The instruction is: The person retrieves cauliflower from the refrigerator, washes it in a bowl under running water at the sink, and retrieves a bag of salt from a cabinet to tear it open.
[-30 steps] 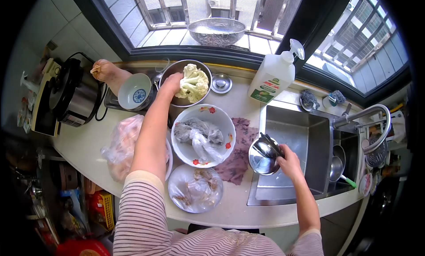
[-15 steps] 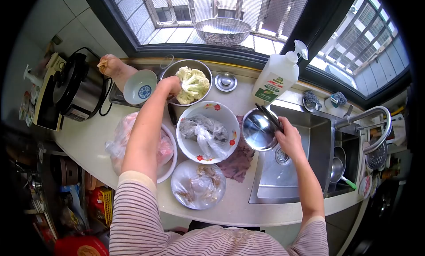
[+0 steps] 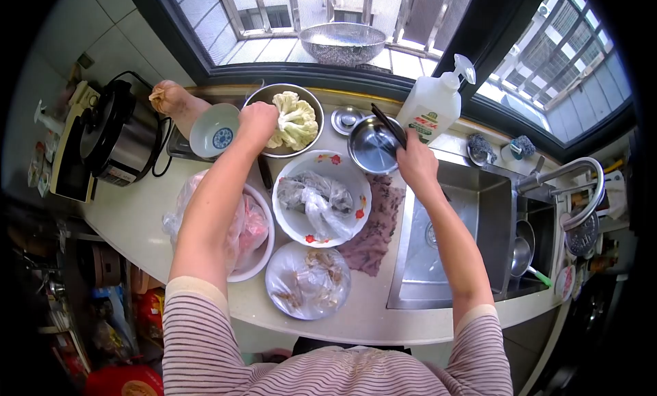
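Cauliflower (image 3: pixel 294 121), creamy white, knobbly

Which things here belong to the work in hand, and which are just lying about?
Likely in use:
- cauliflower, under the left hand
- steel bowl around it
- shiny metal vessel, held by the right hand

Apparently lying about:
- purplish cloth
- pump bottle
- electric cooker
- blue-patterned bowl
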Action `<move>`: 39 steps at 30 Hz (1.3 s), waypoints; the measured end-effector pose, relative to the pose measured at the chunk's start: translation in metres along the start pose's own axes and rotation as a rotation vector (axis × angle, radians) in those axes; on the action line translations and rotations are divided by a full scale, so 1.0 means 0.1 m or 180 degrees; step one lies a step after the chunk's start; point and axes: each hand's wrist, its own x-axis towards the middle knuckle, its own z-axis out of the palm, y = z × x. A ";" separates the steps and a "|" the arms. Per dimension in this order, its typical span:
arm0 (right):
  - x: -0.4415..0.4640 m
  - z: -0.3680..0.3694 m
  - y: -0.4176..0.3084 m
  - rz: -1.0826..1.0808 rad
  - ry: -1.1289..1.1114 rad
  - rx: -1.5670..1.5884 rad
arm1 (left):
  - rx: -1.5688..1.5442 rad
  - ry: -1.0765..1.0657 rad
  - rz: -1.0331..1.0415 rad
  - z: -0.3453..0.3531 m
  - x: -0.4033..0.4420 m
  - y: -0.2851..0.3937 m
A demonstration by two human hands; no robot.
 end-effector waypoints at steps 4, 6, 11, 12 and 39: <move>0.12 0.23 -0.12 0.0122 -0.0041 -0.0150 | 0.0190 0.0256 0.0038 -0.02 -0.03 -0.02; 0.12 0.34 -0.11 0.0185 -0.0033 -0.0122 | 0.0249 0.0242 -0.0006 -0.07 -0.02 -0.05; 0.13 0.55 0.02 0.0423 -0.0271 0.0048 | 0.0513 0.0224 -0.0080 -0.52 -0.11 -0.20; 0.11 0.56 0.03 0.0423 -0.0268 0.0078 | 0.0606 0.0249 -0.0115 -0.62 -0.12 -0.22; 0.08 0.78 0.18 -0.0012 0.0579 0.0241 | -0.1216 0.0830 -0.2118 -0.10 -0.40 0.25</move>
